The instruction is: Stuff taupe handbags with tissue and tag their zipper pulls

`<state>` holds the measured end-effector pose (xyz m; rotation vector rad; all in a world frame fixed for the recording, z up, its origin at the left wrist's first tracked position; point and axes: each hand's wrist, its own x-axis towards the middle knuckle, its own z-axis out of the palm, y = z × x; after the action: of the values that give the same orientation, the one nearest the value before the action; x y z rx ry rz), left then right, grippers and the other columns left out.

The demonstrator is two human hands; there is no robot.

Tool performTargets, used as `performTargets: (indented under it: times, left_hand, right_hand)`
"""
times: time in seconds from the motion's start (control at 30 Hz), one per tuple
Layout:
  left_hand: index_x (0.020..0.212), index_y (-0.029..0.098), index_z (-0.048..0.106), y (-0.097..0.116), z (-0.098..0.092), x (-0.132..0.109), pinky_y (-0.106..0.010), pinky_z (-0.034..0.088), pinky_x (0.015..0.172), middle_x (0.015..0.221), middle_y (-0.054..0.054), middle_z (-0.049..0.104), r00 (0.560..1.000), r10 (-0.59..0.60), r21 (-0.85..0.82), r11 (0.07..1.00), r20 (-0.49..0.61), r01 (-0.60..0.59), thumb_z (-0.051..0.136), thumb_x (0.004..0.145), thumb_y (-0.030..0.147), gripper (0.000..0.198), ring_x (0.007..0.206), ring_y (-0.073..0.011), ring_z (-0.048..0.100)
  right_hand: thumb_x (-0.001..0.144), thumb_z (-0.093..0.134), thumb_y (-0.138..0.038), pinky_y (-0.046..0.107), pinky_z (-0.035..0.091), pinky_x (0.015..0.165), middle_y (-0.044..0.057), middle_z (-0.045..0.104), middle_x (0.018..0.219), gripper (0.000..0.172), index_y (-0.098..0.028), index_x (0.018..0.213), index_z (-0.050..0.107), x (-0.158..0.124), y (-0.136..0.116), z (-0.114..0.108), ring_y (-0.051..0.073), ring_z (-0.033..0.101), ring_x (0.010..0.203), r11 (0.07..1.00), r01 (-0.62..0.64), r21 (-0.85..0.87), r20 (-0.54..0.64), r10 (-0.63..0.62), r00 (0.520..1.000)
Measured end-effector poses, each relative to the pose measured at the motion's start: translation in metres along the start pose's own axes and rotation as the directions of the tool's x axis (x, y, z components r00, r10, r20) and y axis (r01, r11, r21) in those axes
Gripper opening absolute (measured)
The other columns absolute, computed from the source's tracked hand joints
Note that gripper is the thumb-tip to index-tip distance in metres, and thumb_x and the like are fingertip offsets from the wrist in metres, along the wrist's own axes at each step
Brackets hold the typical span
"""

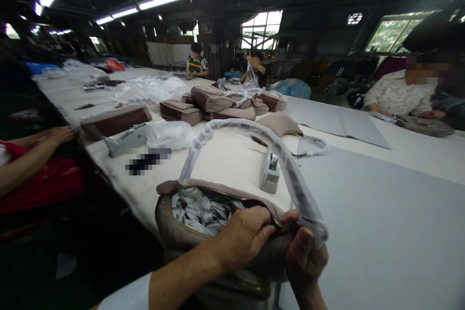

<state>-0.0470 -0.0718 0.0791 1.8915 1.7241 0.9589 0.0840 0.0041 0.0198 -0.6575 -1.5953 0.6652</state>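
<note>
A taupe fabric handbag [178, 225] lies at the table's near edge, its gold zipper open on crumpled grey paper [207, 208]. Its handle [247, 126] arches up, wrapped in clear plastic. My left hand [245, 232] reaches across the opening, fingers closed in a pinch at the zipper's right end; what lies between them is too small to make out. At the bag's right end, my right hand [307, 252] is closed on the bag's end beside the base of the wrapped handle.
Tape dispensers [270, 173] [127, 139] stand on the white table [225, 155]. Beyond are stacked handbags [210, 99], plastic wrapping [152, 88] and grey boards [378, 218]. A person's arms [47, 147] are at the left; another person [399, 89] works at the right, others farther back.
</note>
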Motion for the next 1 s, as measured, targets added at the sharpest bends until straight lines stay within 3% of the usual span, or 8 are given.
performTargets:
  times: [0.2,0.37,0.43,0.53,0.6,0.77,0.9,1.0]
  left_hand:
    - [0.082,0.018,0.052,-0.019,-0.015,-0.008,-0.028,0.040,0.067,0.082,-0.003,0.060,1.000,0.011,0.364,0.931,-0.016,-0.004,0.042,0.091,0.025,0.016,0.076,-0.0173,0.055]
    - [0.081,0.017,0.052,-0.027,-0.027,-0.019,-0.030,0.040,0.066,0.082,-0.004,0.062,0.999,0.033,0.467,0.884,-0.031,-0.015,0.042,0.091,0.024,0.015,0.074,-0.0184,0.056]
    - [0.083,0.017,0.053,-0.030,-0.027,-0.024,-0.030,0.041,0.067,0.083,-0.004,0.063,0.999,0.010,0.462,0.887,-0.044,0.012,0.042,0.091,0.022,0.014,0.075,-0.0187,0.057]
    - [0.092,0.015,0.054,-0.033,-0.028,-0.026,-0.031,0.044,0.072,0.090,-0.006,0.064,0.999,0.019,0.435,0.901,-0.048,0.004,0.041,0.090,0.019,0.013,0.081,-0.0192,0.058]
    - [0.093,0.015,0.054,-0.036,-0.030,-0.024,-0.032,0.045,0.077,0.098,-0.008,0.064,0.996,0.048,0.448,0.894,-0.079,-0.007,0.041,0.089,0.018,0.013,0.088,-0.0199,0.059]
    - [0.090,0.017,0.056,-0.048,-0.033,-0.022,-0.046,0.035,0.098,0.122,-0.010,0.059,0.964,0.210,0.549,0.831,-0.165,-0.088,0.044,0.089,0.021,0.013,0.119,-0.0256,0.048]
    - [0.090,0.017,0.054,-0.054,-0.021,-0.026,-0.048,0.033,0.103,0.088,-0.005,0.068,0.954,0.243,0.500,0.857,-0.175,-0.126,0.037,0.092,0.021,0.017,0.101,-0.0193,0.061]
    - [0.090,0.016,0.052,-0.049,-0.010,-0.023,-0.048,0.036,0.101,0.101,-0.010,0.065,0.931,0.240,0.518,0.853,-0.276,-0.066,0.036,0.092,0.019,0.016,0.109,-0.0220,0.056]
  right_hand:
    - [0.094,0.036,-0.036,0.034,0.047,0.063,0.006,0.059,0.068,0.032,-0.019,0.076,0.056,0.002,-0.009,0.004,0.020,0.059,0.065,0.995,0.050,-0.092,-0.008,-0.051,0.999]
    - [0.092,0.041,-0.032,0.035,0.048,0.063,0.006,0.062,0.071,0.025,-0.018,0.083,0.059,0.000,0.000,0.003,0.021,0.061,0.065,0.965,0.149,-0.214,0.033,-0.145,0.989]
    - [0.089,0.049,-0.034,0.033,0.050,0.064,0.007,0.064,0.084,0.019,-0.019,0.096,0.058,0.004,0.000,0.003,0.022,0.063,0.073,0.967,0.189,-0.174,0.200,-0.153,0.968]
    - [0.081,0.061,-0.036,0.032,0.052,0.072,0.007,0.064,0.102,0.033,-0.021,0.110,0.054,0.016,-0.003,0.005,0.022,0.063,0.089,0.967,0.227,-0.115,0.516,-0.138,0.846]
    - [0.085,0.056,-0.027,0.029,0.052,0.072,0.006,0.065,0.098,0.022,-0.021,0.106,0.055,0.023,-0.006,0.007,0.019,0.063,0.087,0.964,0.248,-0.090,0.572,-0.154,0.805]
    - [0.087,0.047,-0.016,0.023,0.050,0.064,0.003,0.066,0.087,0.016,-0.021,0.098,0.057,0.014,-0.005,0.010,0.015,0.064,0.075,0.926,0.369,-0.085,0.447,-0.295,0.844]
    - [0.085,0.051,-0.023,0.021,0.050,0.060,0.002,0.068,0.085,0.012,-0.021,0.096,0.057,-0.002,0.001,0.008,0.015,0.066,0.070,0.944,0.251,-0.213,0.326,-0.174,0.929]
    - [0.085,0.053,-0.030,0.021,0.049,0.058,0.002,0.069,0.085,0.013,-0.021,0.094,0.056,-0.006,-0.001,0.008,0.015,0.065,0.065,0.950,0.186,-0.251,0.297,-0.107,0.949]
